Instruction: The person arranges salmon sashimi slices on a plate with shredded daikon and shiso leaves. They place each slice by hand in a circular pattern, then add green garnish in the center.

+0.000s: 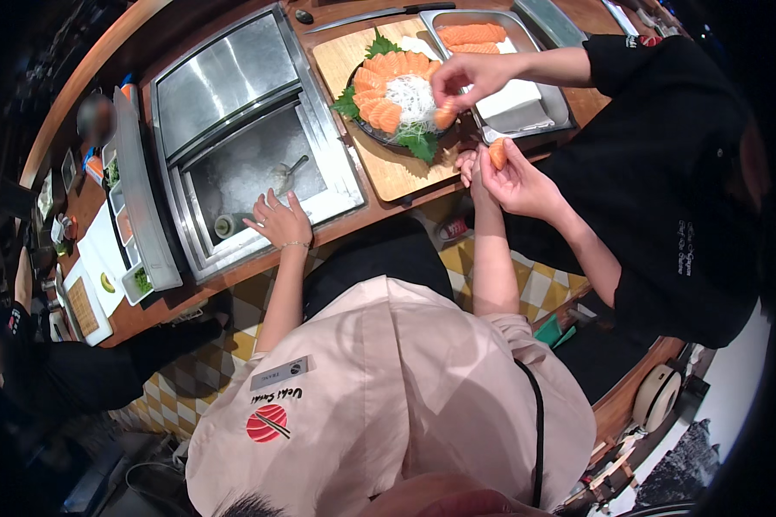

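Note:
My left hand (279, 218) rests with spread fingers on the steel rim of an ice well (339, 200), empty of any held thing. Inside the well are a green-capped bottle (225, 225) and a scoop (294, 165) in the ice. My right hand (469, 168) is at the counter edge, partly hidden behind a co-worker's hand (524, 184) that holds a salmon slice (498, 154). The co-worker's other hand (469, 77) holds salmon at a round dark dish (383, 137) of fanned salmon slices (370, 81), white shreds (409, 97) and green leaves (420, 147) on a wooden board (388, 184).
A long knife (355, 21) lies behind the board. A steel tray (559, 123) holds salmon fillets (472, 35) and white paper (507, 103). The co-worker in black (659, 181) stands close at the right. Lidded ingredient containers (143, 194) are at the left.

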`<state>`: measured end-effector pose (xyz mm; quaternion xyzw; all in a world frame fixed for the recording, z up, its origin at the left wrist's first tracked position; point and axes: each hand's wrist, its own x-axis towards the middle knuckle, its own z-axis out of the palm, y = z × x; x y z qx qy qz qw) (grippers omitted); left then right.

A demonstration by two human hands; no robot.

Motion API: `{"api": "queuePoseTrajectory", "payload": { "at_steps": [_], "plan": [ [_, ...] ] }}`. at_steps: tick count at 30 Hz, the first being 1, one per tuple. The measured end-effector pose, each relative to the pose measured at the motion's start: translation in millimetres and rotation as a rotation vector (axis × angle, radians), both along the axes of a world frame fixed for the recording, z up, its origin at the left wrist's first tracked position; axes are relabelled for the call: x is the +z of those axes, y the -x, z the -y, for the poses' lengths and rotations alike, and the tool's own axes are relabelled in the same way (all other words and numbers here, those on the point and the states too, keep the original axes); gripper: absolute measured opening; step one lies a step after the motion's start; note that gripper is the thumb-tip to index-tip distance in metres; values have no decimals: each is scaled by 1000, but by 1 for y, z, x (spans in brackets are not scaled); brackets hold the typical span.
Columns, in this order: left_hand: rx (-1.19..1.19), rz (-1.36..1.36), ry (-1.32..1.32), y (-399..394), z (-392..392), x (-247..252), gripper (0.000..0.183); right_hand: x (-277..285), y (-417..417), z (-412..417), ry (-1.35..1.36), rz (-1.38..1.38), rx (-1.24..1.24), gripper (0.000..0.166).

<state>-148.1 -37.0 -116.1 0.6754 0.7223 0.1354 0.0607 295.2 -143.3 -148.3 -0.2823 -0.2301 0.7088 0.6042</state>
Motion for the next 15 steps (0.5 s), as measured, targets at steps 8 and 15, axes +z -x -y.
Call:
{"api": "queuePoseTrajectory", "payload": {
  "at_steps": [8,15],
  "plan": [
    [-24,32,4,-4,-1,-1,56,-1,48,-15,205,410,-542,55],
    [-24,25,5,-2,-1,0,57,14,56,-22,304,523,-596,54]
  ]
}}
